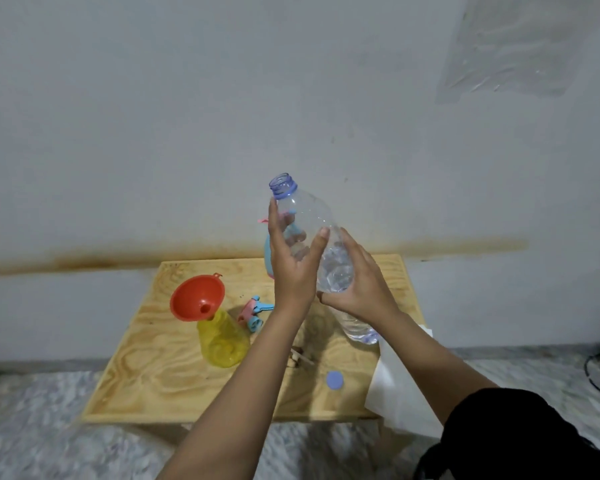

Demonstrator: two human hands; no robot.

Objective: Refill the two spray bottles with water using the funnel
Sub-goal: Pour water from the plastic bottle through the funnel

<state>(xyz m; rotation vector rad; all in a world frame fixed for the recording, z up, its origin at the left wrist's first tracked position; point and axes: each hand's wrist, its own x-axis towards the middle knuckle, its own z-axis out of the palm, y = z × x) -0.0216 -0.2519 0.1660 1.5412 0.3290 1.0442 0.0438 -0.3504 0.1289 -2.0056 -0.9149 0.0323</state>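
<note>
A clear water bottle (pixel 312 220) with an open blue neck is held above the table, tilted with its mouth up and away. My right hand (pixel 357 282) grips its lower body. My left hand (pixel 293 258) rests against its left side with fingers spread. A yellow spray bottle (pixel 222 341) stands on the table with an orange funnel (pixel 196 297) in its neck. A pink and blue spray head (pixel 253 311) lies beside it. A second, blue spray bottle (pixel 268 252) with its head on stands behind my left hand, mostly hidden.
The small wooden table (pixel 146 382) stands against a grey wall. A blue bottle cap (pixel 335 380) lies near its front right. White paper (pixel 395 386) hangs over the right edge. Small items (pixel 300 358) lie mid-table.
</note>
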